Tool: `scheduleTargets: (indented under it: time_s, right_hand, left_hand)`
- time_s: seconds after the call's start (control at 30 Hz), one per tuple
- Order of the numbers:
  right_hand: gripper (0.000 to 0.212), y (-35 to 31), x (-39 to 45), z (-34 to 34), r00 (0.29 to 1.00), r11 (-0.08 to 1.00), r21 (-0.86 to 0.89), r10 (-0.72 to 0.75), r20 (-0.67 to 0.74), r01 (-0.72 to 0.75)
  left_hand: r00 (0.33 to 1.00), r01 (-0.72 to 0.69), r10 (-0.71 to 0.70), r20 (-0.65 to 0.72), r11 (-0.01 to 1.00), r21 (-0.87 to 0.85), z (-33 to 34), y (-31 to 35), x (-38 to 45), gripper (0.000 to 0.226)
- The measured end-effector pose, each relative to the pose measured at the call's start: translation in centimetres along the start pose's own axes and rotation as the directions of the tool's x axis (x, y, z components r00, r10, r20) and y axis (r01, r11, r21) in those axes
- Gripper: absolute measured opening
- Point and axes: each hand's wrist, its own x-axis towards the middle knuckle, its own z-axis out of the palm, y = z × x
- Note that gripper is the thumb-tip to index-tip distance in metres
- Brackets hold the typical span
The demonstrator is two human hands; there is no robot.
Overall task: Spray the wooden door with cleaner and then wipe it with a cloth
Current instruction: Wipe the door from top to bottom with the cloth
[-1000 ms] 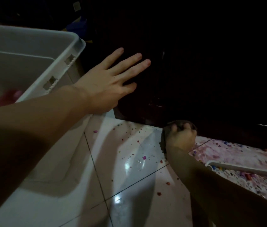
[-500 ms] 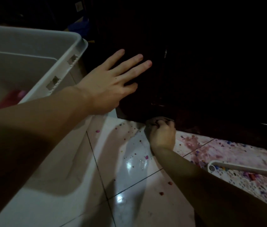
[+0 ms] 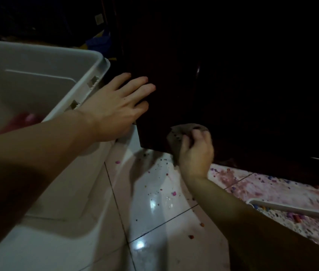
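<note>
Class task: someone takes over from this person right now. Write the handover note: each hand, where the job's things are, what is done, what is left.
Left hand: open, fingers straight, flat against the left edge of the dark wooden door.
Right hand: grips the cloth and presses it on the door's bottom edge, just above the floor.
No cleaner bottle is in view, so spraying cannot be confirmed.
Done: wiping is under way at the lower left part of the door.
Left: the rest of the door; it is too dark to judge which areas are clean.
Nearby: a white plastic bin to the left, and coloured crumbs and pink stains on the tiled floor.
</note>
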Motion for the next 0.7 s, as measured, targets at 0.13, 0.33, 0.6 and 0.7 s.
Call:
scheduleTargets:
  time_s: [0.13, 0.33, 0.6, 0.7]
  right_hand:
    - [0.018, 1.0, 1.2, -2.1, 0.987, 0.989, 0.005, 0.148, -0.062, -0.148]
    - [0.02, -1.1, 1.0, -3.9, 0.873, 0.717, 0.498, 0.415, 0.257, -0.488]
    - [0.013, -2.2, 1.3, -6.0, 0.891, 0.778, 0.492, 0.188, 0.413, -0.392]
    - [0.015, -2.2, 1.5, -7.1, 0.899, 0.793, 0.504, 0.121, 0.42, -0.342]
  left_hand:
    - [1.0, 0.007, -0.008, 0.03, 1.0, 0.007, -1.1, 0.2, 0.8, 0.046]
    - [0.991, -0.04, 0.044, 0.125, 0.999, -0.031, -2.2, 2.4, 2.2, 0.068]
    - [0.807, 0.44, 0.029, 0.59, 0.636, -0.633, -2.9, 9.6, 5.1, 0.065]
    - [0.732, 0.68, -0.015, 0.681, 0.076, -0.729, -2.7, 12.3, 6.3, 0.046]
